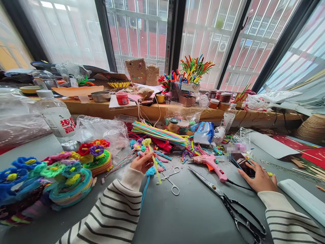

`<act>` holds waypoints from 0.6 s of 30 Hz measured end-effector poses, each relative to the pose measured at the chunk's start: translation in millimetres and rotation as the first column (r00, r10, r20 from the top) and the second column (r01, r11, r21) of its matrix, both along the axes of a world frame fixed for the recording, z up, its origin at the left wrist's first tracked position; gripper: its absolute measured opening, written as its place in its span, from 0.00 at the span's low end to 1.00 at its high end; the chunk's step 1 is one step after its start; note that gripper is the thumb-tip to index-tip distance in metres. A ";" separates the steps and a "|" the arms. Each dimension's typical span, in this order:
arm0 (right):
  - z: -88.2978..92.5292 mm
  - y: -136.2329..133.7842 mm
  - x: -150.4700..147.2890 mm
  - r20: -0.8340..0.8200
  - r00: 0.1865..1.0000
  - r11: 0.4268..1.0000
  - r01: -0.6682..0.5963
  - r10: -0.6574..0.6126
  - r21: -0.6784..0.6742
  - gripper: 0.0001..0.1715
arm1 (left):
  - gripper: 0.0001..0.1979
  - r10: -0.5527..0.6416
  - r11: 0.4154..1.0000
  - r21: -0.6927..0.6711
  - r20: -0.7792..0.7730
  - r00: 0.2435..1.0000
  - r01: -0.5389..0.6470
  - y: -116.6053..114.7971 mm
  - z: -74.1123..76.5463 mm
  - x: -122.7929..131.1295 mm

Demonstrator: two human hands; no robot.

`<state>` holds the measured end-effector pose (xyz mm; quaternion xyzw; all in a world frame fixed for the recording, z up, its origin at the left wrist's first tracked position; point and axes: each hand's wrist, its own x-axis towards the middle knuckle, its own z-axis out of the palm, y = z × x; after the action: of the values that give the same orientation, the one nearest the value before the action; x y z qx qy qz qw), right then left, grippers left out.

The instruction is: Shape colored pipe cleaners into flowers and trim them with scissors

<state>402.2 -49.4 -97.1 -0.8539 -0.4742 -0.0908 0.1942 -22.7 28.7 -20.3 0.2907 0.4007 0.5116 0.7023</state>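
My left hand (142, 163) is closed, thumb and fingers pinching a pale yellow pipe-cleaner flower (146, 142) whose stem hangs down past the fingers. Just below it lies a light blue pipe-cleaner flower (151, 171) with a long blue stem. My right hand (262, 177) has its fingers spread and rests against a dark flat object (246, 166), which it partly covers; I cannot make out its kind. Between the hands lie a pink glue gun (212, 166), large black-handled scissors (225, 200) and small silver scissors (174, 181).
Finished fuzzy flowers (56, 169) fill the left side near a water bottle (56, 115). Behind the hands lies a bundle of pipe cleaners (162, 133). A white bar-shaped object (302, 200) lies at right. The window ledge (152, 110) holds jars, bowls and more pipe cleaners.
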 end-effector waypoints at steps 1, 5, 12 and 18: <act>0.5 -0.1 -0.3 -0.007 1.000 1.000 0.002 -0.002 -0.007 0.39 | 0.04 -0.002 1.000 0.000 0.000 1.000 0.002 -0.2 0.4 0.0; 1.5 0.1 -0.5 -0.020 1.000 1.000 0.000 -0.001 -0.008 0.40 | 0.03 0.003 1.000 0.001 -0.007 1.000 -0.003 -1.3 1.9 0.2; -2.1 1.4 3.7 -0.011 1.000 1.000 -0.002 0.002 0.004 0.41 | 0.03 0.019 1.000 -0.006 -0.003 1.000 -0.019 -2.0 3.3 1.2; -2.8 0.3 2.1 0.007 1.000 0.999 -0.004 0.004 0.033 0.39 | 0.03 0.003 1.000 -0.002 -0.004 1.000 -0.003 -2.2 3.6 0.9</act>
<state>404.3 -49.1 -99.9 -0.8493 -0.4751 -0.1010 0.2069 -21.8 26.6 -16.7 0.2904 0.4031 0.5117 0.7010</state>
